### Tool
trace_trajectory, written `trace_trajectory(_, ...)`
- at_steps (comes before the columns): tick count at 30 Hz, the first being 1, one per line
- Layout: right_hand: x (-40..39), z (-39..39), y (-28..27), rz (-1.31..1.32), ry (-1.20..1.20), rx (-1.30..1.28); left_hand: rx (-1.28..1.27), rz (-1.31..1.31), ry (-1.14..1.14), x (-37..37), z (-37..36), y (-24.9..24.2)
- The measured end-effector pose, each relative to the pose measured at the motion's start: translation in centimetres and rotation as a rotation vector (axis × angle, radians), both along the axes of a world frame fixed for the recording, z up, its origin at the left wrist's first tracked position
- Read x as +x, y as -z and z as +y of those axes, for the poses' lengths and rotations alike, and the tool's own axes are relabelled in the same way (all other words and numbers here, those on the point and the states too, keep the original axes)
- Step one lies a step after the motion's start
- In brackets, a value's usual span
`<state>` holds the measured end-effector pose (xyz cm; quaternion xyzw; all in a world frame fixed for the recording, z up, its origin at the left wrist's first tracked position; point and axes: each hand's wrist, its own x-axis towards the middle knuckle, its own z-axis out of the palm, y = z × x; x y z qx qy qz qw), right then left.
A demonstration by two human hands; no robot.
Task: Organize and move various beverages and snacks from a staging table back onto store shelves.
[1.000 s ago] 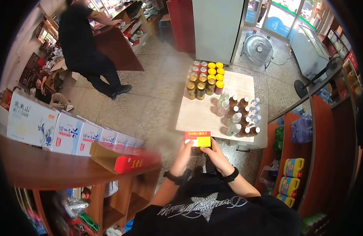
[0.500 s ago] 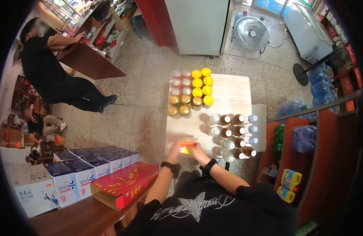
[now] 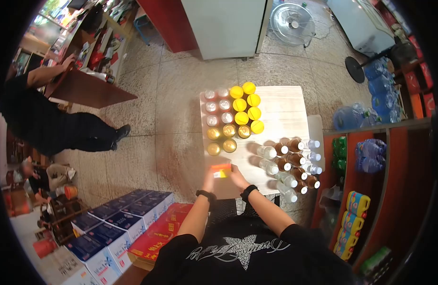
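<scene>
A small orange and yellow carton [image 3: 221, 170] is held between my left hand [image 3: 210, 178] and my right hand [image 3: 237, 176], one at each end, over the near left part of the wooden table [image 3: 283, 107]. Beyond the carton stand gold-topped cans [image 3: 213, 148], with clear-lidded containers [image 3: 211, 107] and yellow-lidded ones [image 3: 240, 105] in rows behind them. Right of my right hand are clear bottles with white caps [image 3: 271, 167], brown bottles [image 3: 298, 173] and pale-capped bottles [image 3: 315, 156].
Blue and white boxes [image 3: 122, 221] and a red carton [image 3: 157, 237] lie at lower left. Shelves [image 3: 366, 187] with packed bottles stand right. A person in black [image 3: 62, 128] is at left; another sits below. A fan [image 3: 293, 23] stands at the back.
The view has shifted, so the boxes and shelves sit differently in it. Both hands still hold the carton, now slightly further left in the view. The standing person appears nearer the left edge.
</scene>
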<state>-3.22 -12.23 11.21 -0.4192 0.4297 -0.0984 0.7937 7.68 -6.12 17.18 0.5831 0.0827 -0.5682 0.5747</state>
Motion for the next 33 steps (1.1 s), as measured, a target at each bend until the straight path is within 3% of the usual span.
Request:
trace_trajectory(5,2.2,-2.2,-5.6,0.065,0.107,-0.003,-0.069,-0.110,-0.015,1.9,-1.0,0.7)
trace_trajectory(11,2.6,-2.2,-3.5,0.111,0.104,-0.086,-0.142,-0.068,0.020,3.3,-0.1,2.1)
trace_trajectory(14,3.2,-1.8,-4.9,0.128,0.060,-0.148,-0.110,-0.212,0.345,4.5,-0.4,1.3)
trace_trajectory(16,3.7,-1.1,-3.3,0.492,0.232,-0.304,-0.039,-0.183,0.445,5.9,0.0,2.1)
trace_trajectory(17,3.4,-1.2,-4.2,0.492,0.262,-0.306,0.042,-0.151,0.521,6.4,-0.1,2.2)
trace_trajectory(19,2.0,-1.7,-8.8,0.407,0.451,-0.193,0.135,-0.262,0.336,5.2,-0.3,-6.3)
trace_trajectory(23,-3.8,-1.9,-12.1,0.275,0.585,-0.422,-0.097,-0.295,0.211,3.0,0.0,-7.9)
trace_trajectory(25,-7.3,-2.1,-13.8,0.302,0.697,-0.496,-0.280,-0.349,0.245,0.8,-0.1,-8.4)
trace_trajectory(28,-11.9,-1.6,-19.7,0.230,0.984,-0.582,-0.268,-0.308,0.538,-3.0,-1.1,-10.1)
trace_trajectory(31,-17.6,0.1,-22.7,0.138,1.275,-0.732,-0.378,-0.185,0.638,-9.1,-1.9,-14.9)
trace_trajectory(33,-21.3,2.4,-26.2,0.293,1.363,-0.897,-0.407,-0.086,0.742,-13.0,-2.2,-18.2)
